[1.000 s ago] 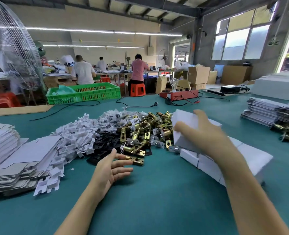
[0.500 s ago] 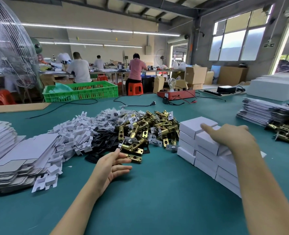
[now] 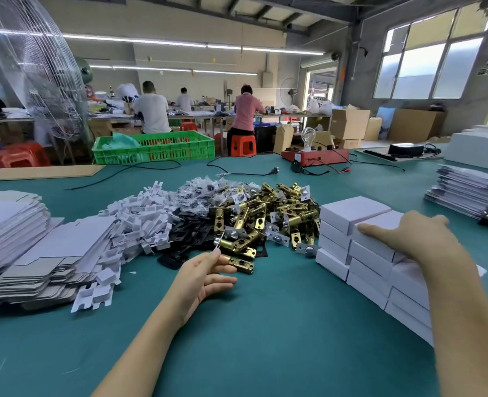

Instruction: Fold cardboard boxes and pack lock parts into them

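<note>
A heap of brass latch parts (image 3: 268, 222) lies mid-table, with black plates (image 3: 191, 233), bagged small parts (image 3: 205, 193) and white card inserts (image 3: 139, 224) to its left. Flat box blanks (image 3: 36, 253) are stacked at the left. Closed white boxes (image 3: 368, 265) are stacked in rows at the right. My right hand (image 3: 411, 236) lies flat on the top box of that stack, fingers straight. My left hand (image 3: 205, 273) rests on the green table (image 3: 265, 325) just in front of the latch heap, fingers relaxed and spread, its fingertips close to a latch, holding nothing.
More flat printed sheets (image 3: 466, 193) and a few latches sit at the far right. A green crate (image 3: 156, 147), a red test box with a bulb (image 3: 314, 154) and black cables (image 3: 245, 170) lie at the table's far side. People work at benches behind.
My right hand carried a white box down onto the stack at the right and now lies flat on it. My left hand stayed in front of the latch heap.
</note>
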Motion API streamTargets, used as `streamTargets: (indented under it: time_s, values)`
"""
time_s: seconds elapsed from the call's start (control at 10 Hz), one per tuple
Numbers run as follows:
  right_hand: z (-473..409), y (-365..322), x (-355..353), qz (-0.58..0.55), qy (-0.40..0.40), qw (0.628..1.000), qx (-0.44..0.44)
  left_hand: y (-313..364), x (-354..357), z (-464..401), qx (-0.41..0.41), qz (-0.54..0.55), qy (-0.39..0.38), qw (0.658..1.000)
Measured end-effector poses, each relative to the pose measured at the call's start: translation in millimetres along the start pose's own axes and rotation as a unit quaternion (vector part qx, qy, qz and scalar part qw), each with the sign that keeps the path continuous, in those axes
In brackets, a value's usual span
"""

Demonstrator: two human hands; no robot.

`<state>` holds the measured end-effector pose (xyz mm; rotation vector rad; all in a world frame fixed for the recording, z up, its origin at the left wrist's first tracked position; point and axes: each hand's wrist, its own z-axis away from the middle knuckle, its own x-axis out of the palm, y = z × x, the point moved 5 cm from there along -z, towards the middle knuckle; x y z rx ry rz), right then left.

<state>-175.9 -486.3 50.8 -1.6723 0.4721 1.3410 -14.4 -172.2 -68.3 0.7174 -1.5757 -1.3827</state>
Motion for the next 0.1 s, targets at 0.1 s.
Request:
streamTargets:
  time_s: [0.1]
  values:
    - [2.4, 1.5, -19.5, 0.009, 0.097, 0.995, 0.001, -2.2, 1.2, 1.3, -0.002, 0.001, 0.005, 1.000]
